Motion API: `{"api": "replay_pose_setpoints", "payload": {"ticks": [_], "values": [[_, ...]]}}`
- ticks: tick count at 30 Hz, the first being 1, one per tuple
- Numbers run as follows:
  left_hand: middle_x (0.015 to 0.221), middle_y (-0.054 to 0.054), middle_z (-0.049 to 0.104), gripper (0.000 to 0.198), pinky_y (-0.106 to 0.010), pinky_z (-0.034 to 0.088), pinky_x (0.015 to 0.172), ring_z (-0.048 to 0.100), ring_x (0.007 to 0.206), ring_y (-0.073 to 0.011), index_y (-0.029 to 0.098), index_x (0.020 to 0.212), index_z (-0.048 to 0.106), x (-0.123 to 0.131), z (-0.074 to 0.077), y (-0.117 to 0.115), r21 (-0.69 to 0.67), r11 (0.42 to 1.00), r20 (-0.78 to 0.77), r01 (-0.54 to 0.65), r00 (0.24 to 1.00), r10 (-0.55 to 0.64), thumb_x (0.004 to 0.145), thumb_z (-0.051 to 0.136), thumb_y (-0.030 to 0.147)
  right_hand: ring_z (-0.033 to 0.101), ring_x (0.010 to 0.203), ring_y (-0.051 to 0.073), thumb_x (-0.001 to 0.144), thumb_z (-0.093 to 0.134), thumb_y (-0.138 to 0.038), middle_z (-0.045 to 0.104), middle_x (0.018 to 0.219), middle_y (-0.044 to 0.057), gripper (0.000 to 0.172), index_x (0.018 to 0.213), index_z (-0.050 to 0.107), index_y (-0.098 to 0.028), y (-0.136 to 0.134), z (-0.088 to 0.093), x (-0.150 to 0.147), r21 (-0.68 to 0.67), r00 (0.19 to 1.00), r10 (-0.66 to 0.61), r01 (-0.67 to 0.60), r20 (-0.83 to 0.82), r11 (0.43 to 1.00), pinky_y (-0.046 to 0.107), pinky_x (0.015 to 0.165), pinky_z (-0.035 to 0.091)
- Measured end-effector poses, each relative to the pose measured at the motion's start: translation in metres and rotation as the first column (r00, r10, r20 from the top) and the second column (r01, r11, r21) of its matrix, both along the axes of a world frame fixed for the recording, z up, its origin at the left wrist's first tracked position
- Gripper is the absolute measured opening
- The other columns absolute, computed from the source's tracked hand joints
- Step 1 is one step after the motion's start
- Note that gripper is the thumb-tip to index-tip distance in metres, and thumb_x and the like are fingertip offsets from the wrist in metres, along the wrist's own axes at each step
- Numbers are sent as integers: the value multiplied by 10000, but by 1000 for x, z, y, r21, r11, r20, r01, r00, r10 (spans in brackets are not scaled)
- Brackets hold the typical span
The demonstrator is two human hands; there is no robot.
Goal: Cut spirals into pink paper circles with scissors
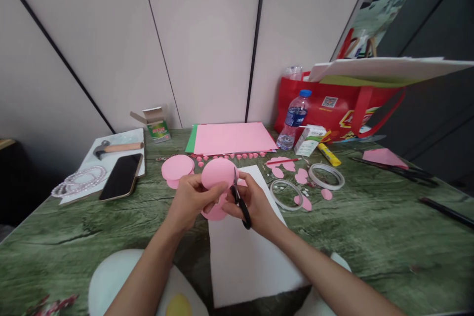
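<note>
My left hand (196,197) pinches a round pink paper disc (218,173) by its lower left edge, holding it up above the table. In my right hand (255,202) is a small pair of black-handled scissors (240,202), whose blades stand upright against the disc's right edge. Part of the handles is hidden by my fingers. Below my hands, more pink paper (215,212) lies over the top of a white sheet (248,261). Left of my left hand sits a stack of pink paper circles (177,167).
Pink sheets (233,138) lie at the back behind a row of small pink pieces. Tape rolls (326,177), paper scraps, a water bottle (295,118) and a red bag (333,108) are on the right. A phone (121,177), hammer (118,147) and bead string (79,181) lie left.
</note>
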State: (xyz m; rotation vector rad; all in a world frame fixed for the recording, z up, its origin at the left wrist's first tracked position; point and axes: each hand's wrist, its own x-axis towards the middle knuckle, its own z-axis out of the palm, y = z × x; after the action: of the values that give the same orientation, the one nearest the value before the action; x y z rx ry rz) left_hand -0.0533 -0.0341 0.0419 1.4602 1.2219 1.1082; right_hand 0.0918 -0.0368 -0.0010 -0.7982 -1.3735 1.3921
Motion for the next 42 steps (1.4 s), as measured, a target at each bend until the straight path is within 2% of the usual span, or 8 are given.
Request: {"api": "replay_pose_setpoints", "payload": {"ticks": [12,21,35,42], "values": [[356,70,392,286,-152,227,333,313,337,-22,121,476,481,2,3,1,35,999,22,-26,999,25,671,630,267,396,462,59,564,738,-193,443,519,-113,551,988,386,-215,0,2,0,-54,1000,7,-8,-20,999,184,465,309],[376,72,406,252,-148,235,332,315,336,-16,120,505,509,-1,2,1,45,999,79,4,997,-7,683,630,252,414,440,63,563,740,-244,510,521,-94,566,990,370,-205,-1,3,1,-68,1000,-10,9,-9,998,182,438,298],[378,70,439,231,-163,244,323,337,317,-27,134,503,501,-2,7,0,51,998,123,-35,992,28,679,626,217,401,397,65,599,702,-313,475,475,-104,531,998,370,-200,-1,3,1,-36,995,-41,44,91,998,174,384,300],[408,56,481,244,-168,281,350,382,329,-31,134,519,501,-3,2,1,60,998,187,2,982,-13,710,612,239,416,395,68,602,708,-307,500,479,-96,540,1011,372,-199,-1,0,0,-27,995,-51,53,82,998,172,381,316]]}}
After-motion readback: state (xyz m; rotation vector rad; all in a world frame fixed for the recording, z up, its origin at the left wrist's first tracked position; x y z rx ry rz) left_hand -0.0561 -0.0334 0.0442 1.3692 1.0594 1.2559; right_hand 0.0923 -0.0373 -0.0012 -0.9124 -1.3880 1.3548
